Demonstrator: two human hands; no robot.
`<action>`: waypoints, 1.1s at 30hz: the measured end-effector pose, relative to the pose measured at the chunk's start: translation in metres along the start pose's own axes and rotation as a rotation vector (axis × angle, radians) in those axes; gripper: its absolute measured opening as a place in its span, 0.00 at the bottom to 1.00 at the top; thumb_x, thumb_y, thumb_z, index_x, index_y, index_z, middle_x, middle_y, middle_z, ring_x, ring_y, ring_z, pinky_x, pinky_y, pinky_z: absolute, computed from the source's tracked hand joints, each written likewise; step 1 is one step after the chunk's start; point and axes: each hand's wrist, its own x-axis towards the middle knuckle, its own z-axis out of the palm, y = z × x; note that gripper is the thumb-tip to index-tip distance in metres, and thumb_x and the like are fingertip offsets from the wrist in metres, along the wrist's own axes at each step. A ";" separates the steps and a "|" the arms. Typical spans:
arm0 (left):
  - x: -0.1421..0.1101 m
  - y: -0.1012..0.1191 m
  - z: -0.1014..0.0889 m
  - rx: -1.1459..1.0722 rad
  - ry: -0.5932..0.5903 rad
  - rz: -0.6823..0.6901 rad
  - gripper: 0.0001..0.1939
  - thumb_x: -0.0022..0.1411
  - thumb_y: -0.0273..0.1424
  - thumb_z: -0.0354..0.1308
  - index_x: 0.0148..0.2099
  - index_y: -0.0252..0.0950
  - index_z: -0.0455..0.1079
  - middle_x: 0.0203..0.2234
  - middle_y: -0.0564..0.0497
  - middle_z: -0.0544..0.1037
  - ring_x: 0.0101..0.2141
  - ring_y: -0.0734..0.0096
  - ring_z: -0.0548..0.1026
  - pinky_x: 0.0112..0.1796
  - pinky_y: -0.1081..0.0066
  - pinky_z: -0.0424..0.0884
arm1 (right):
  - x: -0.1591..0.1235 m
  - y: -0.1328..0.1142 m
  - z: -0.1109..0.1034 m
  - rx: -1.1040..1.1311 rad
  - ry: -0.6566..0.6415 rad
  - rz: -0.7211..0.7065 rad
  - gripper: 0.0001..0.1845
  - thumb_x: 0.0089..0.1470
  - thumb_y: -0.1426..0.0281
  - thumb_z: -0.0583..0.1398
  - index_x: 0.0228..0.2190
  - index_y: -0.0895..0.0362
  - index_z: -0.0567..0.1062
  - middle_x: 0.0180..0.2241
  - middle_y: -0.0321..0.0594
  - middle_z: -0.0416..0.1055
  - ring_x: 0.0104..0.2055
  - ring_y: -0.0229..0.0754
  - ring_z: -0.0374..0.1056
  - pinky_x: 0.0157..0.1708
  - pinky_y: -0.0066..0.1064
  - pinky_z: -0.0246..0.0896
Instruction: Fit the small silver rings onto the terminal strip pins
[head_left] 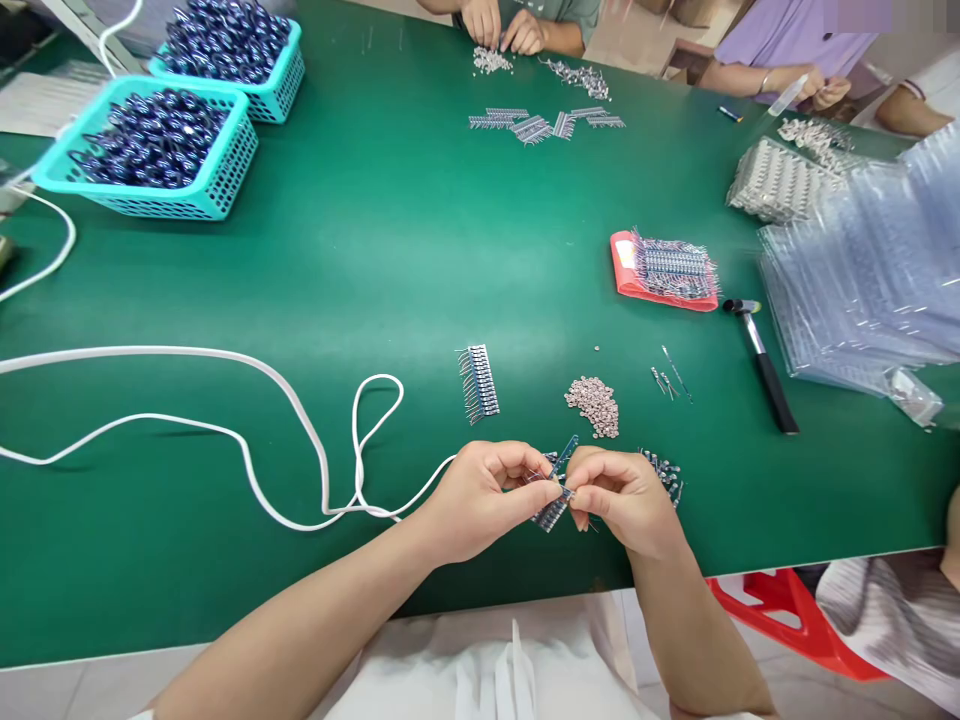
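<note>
A narrow component strip (551, 515), dark blue with silvery parts and fine wires, sits between the hands over the green bench (375, 270). The left hand (487, 500) has its grip pinching it; the right hand (622, 495) pinches its edge and partly hides a loose pile of parts (666, 475). Just beyond lie small pale discs (595, 407). Farther right, a red packet (624, 285) bears a white label (626, 255), unreadable here.

1 head-worn camera, looking forward, down across green table (390, 250).
</note>
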 end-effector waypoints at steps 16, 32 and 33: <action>-0.001 0.000 -0.001 0.053 -0.012 0.015 0.05 0.56 0.29 0.62 0.30 0.32 0.72 0.20 0.54 0.73 0.23 0.76 0.69 0.26 0.75 0.65 | 0.001 0.000 0.000 0.018 0.002 0.030 0.04 0.51 0.75 0.67 0.30 0.54 0.81 0.27 0.33 0.69 0.21 0.31 0.70 0.20 0.23 0.67; 0.004 -0.003 0.004 0.061 0.007 0.018 0.06 0.55 0.30 0.63 0.30 0.33 0.72 0.22 0.55 0.72 0.23 0.76 0.68 0.26 0.75 0.65 | -0.006 -0.015 0.002 -0.229 0.074 0.051 0.05 0.53 0.67 0.66 0.30 0.56 0.78 0.29 0.34 0.68 0.23 0.32 0.69 0.23 0.25 0.69; 0.005 -0.004 0.005 0.048 0.006 0.008 0.06 0.55 0.30 0.63 0.31 0.33 0.72 0.22 0.55 0.72 0.24 0.76 0.68 0.27 0.75 0.65 | -0.009 -0.017 -0.002 -0.299 0.078 0.044 0.06 0.54 0.66 0.65 0.31 0.56 0.79 0.29 0.35 0.69 0.24 0.33 0.69 0.24 0.26 0.69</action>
